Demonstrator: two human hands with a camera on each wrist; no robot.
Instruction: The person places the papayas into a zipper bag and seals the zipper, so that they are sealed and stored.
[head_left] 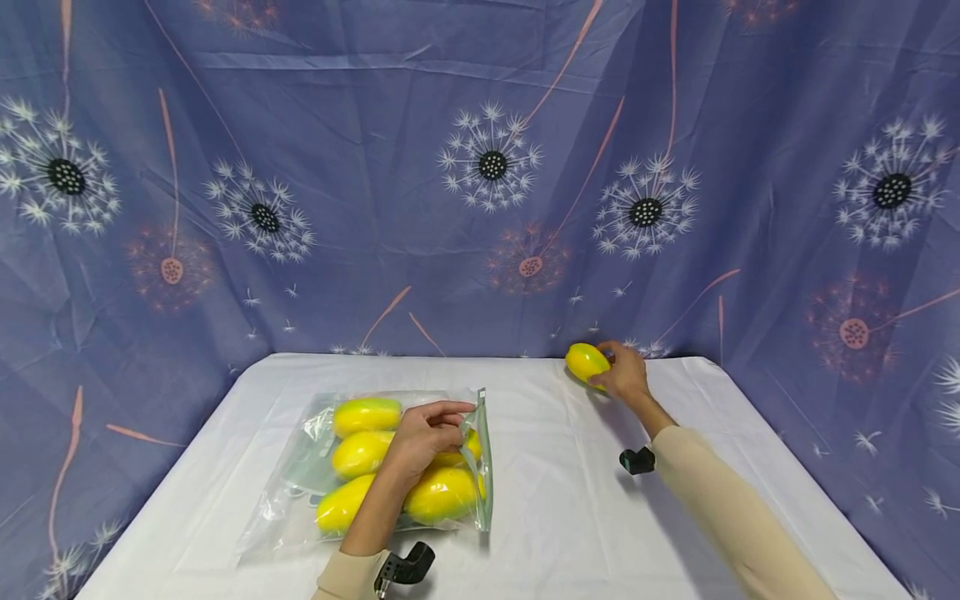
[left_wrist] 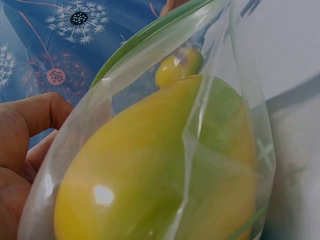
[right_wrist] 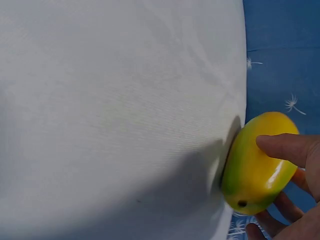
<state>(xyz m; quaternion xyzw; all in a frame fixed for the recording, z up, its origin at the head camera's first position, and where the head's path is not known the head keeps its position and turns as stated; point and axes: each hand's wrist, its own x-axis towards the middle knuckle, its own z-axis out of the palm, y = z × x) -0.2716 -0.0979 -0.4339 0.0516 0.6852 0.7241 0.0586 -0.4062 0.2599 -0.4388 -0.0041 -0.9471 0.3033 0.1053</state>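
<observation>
A clear zip bag with a green zip strip lies on the table, its mouth toward the right. Several yellow-green mangoes lie inside it, one of them big and close in the left wrist view. My left hand pinches the bag's upper layer near the mouth, with part of the bag hidden under the hand and forearm. At the table's far edge my right hand grips another mango between thumb and fingers. In the right wrist view the thumb lies across that mango's side.
White cloth covers the table. A blue curtain with dandelion prints hangs right behind the far edge and along both sides. Black wrist cameras sit at both sleeves.
</observation>
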